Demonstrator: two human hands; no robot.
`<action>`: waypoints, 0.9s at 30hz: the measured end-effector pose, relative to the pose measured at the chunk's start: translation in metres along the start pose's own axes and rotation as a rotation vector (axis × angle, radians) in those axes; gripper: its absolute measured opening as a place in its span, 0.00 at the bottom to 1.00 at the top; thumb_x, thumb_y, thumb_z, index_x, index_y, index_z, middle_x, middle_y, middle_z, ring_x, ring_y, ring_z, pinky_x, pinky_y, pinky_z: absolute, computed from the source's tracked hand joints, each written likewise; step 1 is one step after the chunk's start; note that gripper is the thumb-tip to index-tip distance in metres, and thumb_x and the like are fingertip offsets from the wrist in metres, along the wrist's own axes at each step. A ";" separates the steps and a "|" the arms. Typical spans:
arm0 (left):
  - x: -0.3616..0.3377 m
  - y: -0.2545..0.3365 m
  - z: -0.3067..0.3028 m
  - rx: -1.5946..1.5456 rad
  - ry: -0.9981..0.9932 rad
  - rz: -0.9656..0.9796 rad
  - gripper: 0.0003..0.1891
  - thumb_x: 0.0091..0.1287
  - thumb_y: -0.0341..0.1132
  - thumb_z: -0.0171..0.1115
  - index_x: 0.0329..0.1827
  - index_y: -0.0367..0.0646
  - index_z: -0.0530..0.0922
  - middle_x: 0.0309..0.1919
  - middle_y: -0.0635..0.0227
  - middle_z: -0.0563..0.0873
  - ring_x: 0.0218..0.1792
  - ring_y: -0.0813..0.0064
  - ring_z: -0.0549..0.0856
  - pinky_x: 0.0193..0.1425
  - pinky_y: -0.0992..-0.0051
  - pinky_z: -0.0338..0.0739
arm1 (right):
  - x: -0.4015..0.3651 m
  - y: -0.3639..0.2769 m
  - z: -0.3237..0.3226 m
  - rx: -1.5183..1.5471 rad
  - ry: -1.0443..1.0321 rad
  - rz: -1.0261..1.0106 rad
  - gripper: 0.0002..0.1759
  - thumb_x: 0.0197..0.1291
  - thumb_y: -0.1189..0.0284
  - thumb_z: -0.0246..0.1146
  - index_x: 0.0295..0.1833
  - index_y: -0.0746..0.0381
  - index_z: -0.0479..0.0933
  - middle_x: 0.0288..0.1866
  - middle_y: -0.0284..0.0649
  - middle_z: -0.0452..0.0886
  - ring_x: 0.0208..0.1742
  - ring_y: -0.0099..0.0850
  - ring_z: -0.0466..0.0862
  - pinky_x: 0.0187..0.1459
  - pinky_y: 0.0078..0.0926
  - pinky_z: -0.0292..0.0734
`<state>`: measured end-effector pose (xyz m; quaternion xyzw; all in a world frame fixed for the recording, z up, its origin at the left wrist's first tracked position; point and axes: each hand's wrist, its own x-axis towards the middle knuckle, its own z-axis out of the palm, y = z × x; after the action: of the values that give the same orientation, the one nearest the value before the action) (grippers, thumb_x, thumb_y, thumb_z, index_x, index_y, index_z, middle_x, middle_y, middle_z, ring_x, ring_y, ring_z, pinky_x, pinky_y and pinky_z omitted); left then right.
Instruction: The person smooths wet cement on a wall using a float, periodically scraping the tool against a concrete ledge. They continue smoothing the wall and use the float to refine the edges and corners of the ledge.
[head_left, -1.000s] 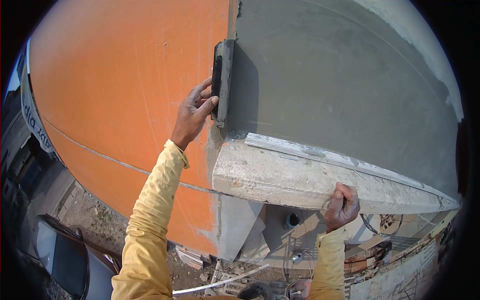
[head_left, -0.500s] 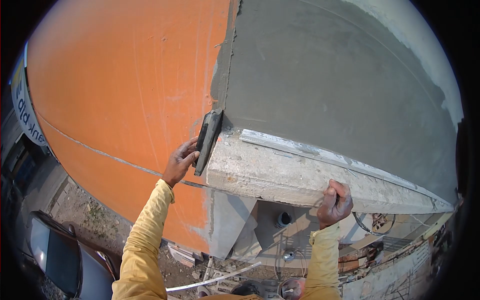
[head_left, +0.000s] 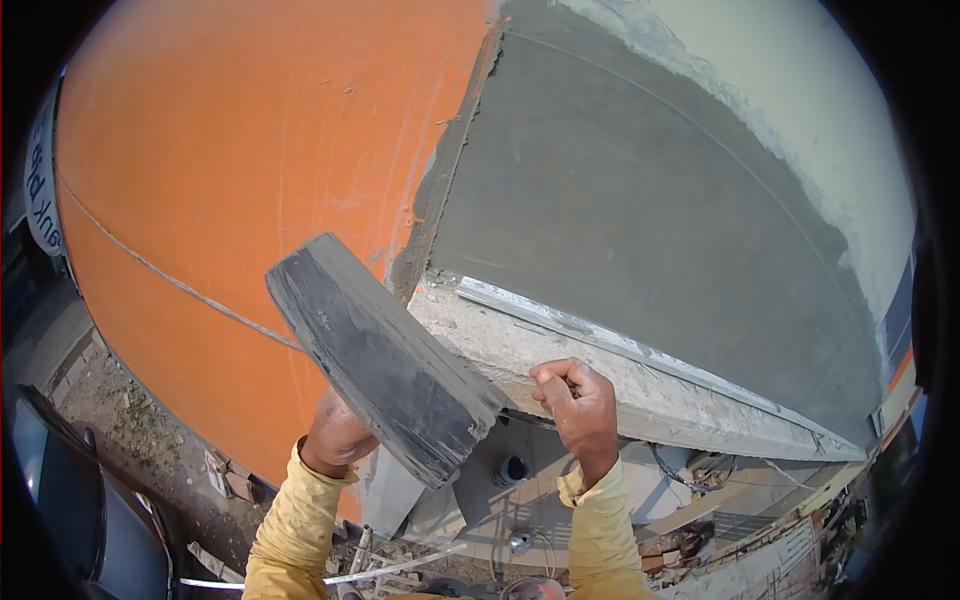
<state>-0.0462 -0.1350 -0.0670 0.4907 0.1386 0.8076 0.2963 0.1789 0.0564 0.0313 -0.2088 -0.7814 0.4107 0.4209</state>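
Note:
My left hand (head_left: 338,438) is closed on a plastering float (head_left: 385,360), a dark rectangular board smeared with grey mortar. Its broad working face is turned up toward me, and the board hides most of the fingers. My right hand (head_left: 583,408) is held in front of the rough concrete ledge (head_left: 500,350), fingers curled together in a pinch; what they hold, if anything, cannot be made out. Behind the ledge rises a wall of smooth grey plaster (head_left: 650,230). A pale, mortar-stained straight strip (head_left: 630,355) lies along the foot of that plaster.
An orange wall (head_left: 220,190) with a cord (head_left: 185,287) across it stands on the left. Far below are a dark container (head_left: 511,471), boards and rubble. A parked car (head_left: 125,530) shows at the lower left, and a lettered banner (head_left: 42,185) at the far left.
The float has come away from the plaster's corner and swung from edge-on to face-up, nearer to me. My right hand has moved left along the ledge, still closed. The view has shifted.

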 end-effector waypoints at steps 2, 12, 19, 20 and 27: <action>0.018 -0.009 0.029 0.080 0.004 -0.113 0.40 0.66 0.36 0.73 0.78 0.33 0.64 0.67 0.59 0.80 0.65 0.67 0.81 0.70 0.64 0.75 | 0.002 -0.010 0.001 0.179 -0.299 0.110 0.12 0.73 0.71 0.63 0.54 0.67 0.84 0.40 0.36 0.87 0.39 0.19 0.84 0.42 0.22 0.81; 0.112 -0.020 0.077 0.204 -0.313 -0.247 0.39 0.68 0.37 0.75 0.78 0.32 0.65 0.67 0.61 0.80 0.66 0.72 0.79 0.74 0.66 0.72 | -0.006 0.042 -0.001 1.534 -0.879 0.341 0.39 0.71 0.48 0.62 0.77 0.64 0.69 0.72 0.51 0.77 0.68 0.46 0.83 0.64 0.49 0.84; 0.131 -0.011 0.076 0.684 -0.137 0.046 0.37 0.69 0.37 0.73 0.78 0.36 0.68 0.62 0.59 0.85 0.66 0.66 0.82 0.73 0.64 0.73 | 0.016 -0.025 -0.010 1.215 -0.244 0.257 0.40 0.68 0.48 0.68 0.76 0.63 0.68 0.69 0.51 0.80 0.62 0.45 0.84 0.56 0.48 0.87; 0.131 -0.013 0.071 0.677 -0.142 0.053 0.37 0.69 0.37 0.73 0.78 0.36 0.68 0.62 0.59 0.85 0.66 0.66 0.82 0.73 0.64 0.73 | 0.034 -0.039 -0.019 1.127 -0.337 0.058 0.33 0.72 0.59 0.65 0.74 0.65 0.69 0.67 0.50 0.80 0.64 0.41 0.84 0.59 0.38 0.84; 0.122 -0.051 0.046 1.253 0.078 0.459 0.21 0.66 0.33 0.71 0.62 0.41 0.84 0.41 0.62 0.91 0.41 0.66 0.88 0.45 0.67 0.83 | 0.189 -0.154 -0.017 -0.637 0.487 -0.907 0.27 0.65 0.65 0.65 0.67 0.66 0.75 0.54 0.46 0.79 0.52 0.39 0.83 0.54 0.41 0.79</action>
<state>-0.0309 -0.0231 0.0157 0.5576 0.4842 0.6342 -0.2291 0.0910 0.1025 0.2544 -0.0587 -0.7584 -0.1235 0.6373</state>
